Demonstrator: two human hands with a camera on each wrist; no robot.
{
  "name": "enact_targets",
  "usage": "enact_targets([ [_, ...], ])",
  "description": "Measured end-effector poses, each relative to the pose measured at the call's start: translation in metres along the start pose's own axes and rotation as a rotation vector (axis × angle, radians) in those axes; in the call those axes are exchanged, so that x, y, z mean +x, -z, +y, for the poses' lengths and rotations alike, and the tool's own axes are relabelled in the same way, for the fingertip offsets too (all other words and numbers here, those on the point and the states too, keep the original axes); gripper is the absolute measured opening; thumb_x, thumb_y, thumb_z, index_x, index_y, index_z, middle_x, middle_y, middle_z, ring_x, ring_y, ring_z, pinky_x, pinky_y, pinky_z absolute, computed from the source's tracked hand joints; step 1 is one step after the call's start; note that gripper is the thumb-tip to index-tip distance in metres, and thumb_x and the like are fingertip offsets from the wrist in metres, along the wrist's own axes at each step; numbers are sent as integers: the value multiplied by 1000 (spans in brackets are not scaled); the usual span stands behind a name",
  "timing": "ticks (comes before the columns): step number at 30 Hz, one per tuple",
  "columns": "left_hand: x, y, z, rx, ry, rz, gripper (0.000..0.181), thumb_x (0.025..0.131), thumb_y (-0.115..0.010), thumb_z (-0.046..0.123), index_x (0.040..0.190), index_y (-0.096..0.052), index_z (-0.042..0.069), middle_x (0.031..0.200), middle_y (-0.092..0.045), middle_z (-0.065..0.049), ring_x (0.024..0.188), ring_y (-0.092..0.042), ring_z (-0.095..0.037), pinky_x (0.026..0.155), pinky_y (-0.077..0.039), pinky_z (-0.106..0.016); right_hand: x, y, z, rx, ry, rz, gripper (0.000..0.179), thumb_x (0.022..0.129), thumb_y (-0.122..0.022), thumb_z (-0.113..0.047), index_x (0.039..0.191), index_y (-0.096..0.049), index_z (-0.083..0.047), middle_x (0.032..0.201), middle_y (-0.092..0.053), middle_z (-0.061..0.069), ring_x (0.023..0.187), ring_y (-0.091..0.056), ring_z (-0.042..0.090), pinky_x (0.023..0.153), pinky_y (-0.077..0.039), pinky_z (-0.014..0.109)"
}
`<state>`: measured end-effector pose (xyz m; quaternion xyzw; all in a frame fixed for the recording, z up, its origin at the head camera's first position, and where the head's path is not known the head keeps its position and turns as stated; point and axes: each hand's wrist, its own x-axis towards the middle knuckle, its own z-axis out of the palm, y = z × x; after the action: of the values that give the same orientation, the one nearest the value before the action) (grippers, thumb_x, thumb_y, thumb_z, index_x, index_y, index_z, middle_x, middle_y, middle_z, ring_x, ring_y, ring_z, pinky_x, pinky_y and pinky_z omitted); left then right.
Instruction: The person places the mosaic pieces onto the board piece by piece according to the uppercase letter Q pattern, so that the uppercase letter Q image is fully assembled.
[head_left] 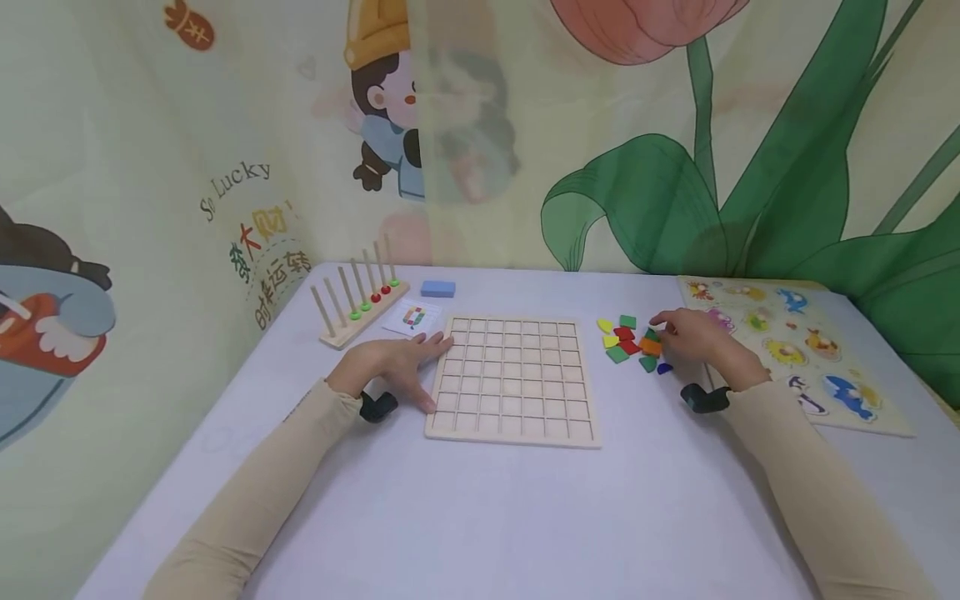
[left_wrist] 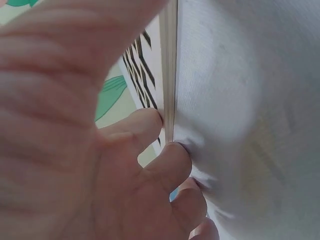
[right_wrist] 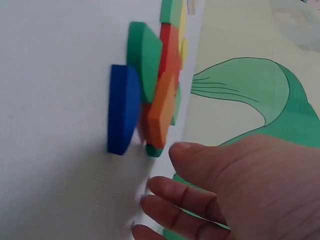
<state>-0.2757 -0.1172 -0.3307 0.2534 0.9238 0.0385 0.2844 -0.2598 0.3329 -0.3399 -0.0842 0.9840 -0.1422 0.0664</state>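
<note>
A light wooden board (head_left: 513, 381) with a square grid lies flat on the table. My left hand (head_left: 393, 364) rests at its left side, thumb and fingers spread; in the left wrist view, fingertips touch the board's edge (left_wrist: 170, 75). To the right of the board is a small cluster of flat coloured pieces, among them red pieces (head_left: 625, 333), a yellow piece (head_left: 611, 341), an orange piece (head_left: 651, 347) and a dark blue piece (right_wrist: 122, 110). Beside this cluster my right hand (head_left: 705, 342) reaches down, its thumb close to the orange piece and nothing between the fingers.
At the back left stands a wooden peg rack (head_left: 365, 312) with red and green beads. A patterned card (head_left: 413, 317) and a blue block (head_left: 438, 288) lie near it. An animal picture board (head_left: 765, 321) is under and beyond my right wrist. Printed cloth hangs behind the table.
</note>
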Motion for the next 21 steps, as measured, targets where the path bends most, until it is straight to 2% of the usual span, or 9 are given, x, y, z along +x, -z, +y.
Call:
enact_targets([
  [3,-1,-1,-1,3,-3,-4,113,78,-77,49,159,-3,24,166,3,-3,152,1,-31,120,-11,-55,3,-3,2,9,-4,-7,32,95,-58,-10,123,-61,7,99,-64,25,83,-57,30,70,-53,37],
  [8,0,0,-2,11,-7,6,113,78,-77,49,159,-3,22,166,3,-5,152,0,-32,120,-11,-56,5,-3,3,34,-8,10,34,94,-63,-13,122,-62,6,102,-63,26,89,-57,34,72,-53,40],
  [15,-2,2,1,10,-10,6,114,77,-78,49,159,-3,21,165,2,-5,152,2,-31,120,-10,-55,3,-4,5,70,-22,15,35,95,-62,-15,121,-62,8,105,-63,28,93,-56,36,74,-53,41],
  [18,-3,2,2,20,-23,12,113,77,-78,50,159,-4,20,165,1,-6,152,2,-31,120,-10,-55,4,-6,6,110,-22,7,34,95,-62,-16,119,-63,8,109,-64,27,98,-57,37,79,-53,44],
  [21,-2,0,3,24,-40,21,113,78,-78,49,159,-6,19,165,0,-8,152,3,-32,120,-10,-55,6,-7,7,162,-15,-12,32,95,-61,-16,117,-62,8,108,-64,24,97,-57,35,80,-53,42],
])
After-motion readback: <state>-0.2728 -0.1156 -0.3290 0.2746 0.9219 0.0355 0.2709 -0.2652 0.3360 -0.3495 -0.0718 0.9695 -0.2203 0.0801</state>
